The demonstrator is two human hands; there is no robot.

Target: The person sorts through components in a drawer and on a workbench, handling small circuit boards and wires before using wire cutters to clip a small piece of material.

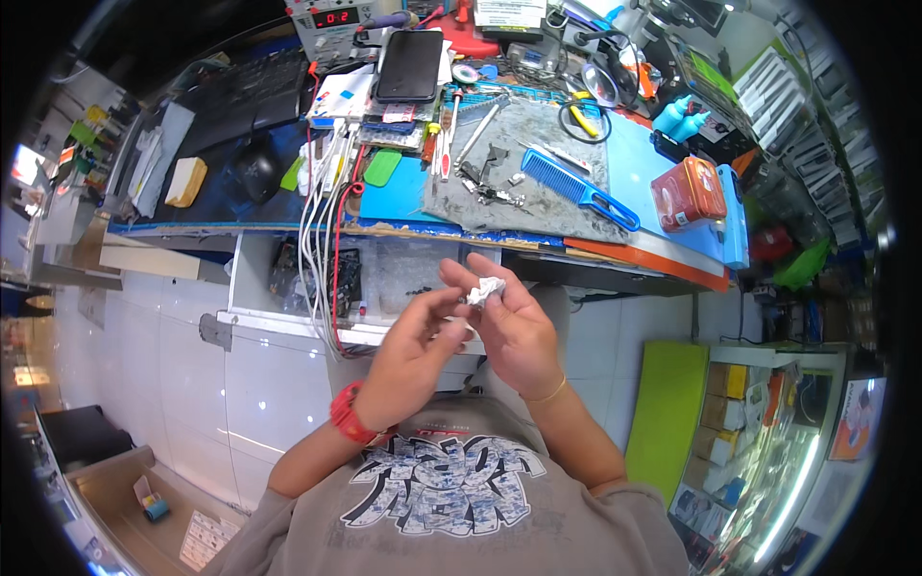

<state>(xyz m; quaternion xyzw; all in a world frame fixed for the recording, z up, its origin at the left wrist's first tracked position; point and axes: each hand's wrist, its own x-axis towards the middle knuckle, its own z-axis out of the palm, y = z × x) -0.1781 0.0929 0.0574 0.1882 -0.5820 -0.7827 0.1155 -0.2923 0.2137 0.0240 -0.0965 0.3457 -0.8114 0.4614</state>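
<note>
A crumpled white tissue (pixel 487 290) is pinched in my right hand (pixel 519 338), its thumb pressed on it and the other fingers behind. My left hand (pixel 415 348), with a red watch (pixel 348 413) on the wrist, is close beside it with the fingers curled in. A tiny dark thing seems to sit at its fingertips, too small to name. Both hands are over the open drawer (pixel 408 269) below the desk edge. Beyond them, a blue comb (pixel 576 189) lies on the grey work mat (pixel 461 211) near small loose parts (pixel 495 190).
A black phone (pixel 410 65) rests on a stack at the back, by a power supply (pixel 331 24). White cables (pixel 312 221) and a red cable (pixel 338 259) hang over the desk's front edge. To the right stand a red-brown tin (pixel 689 195) and light-blue bottles (pixel 680 117). A mouse (pixel 256 168) lies left.
</note>
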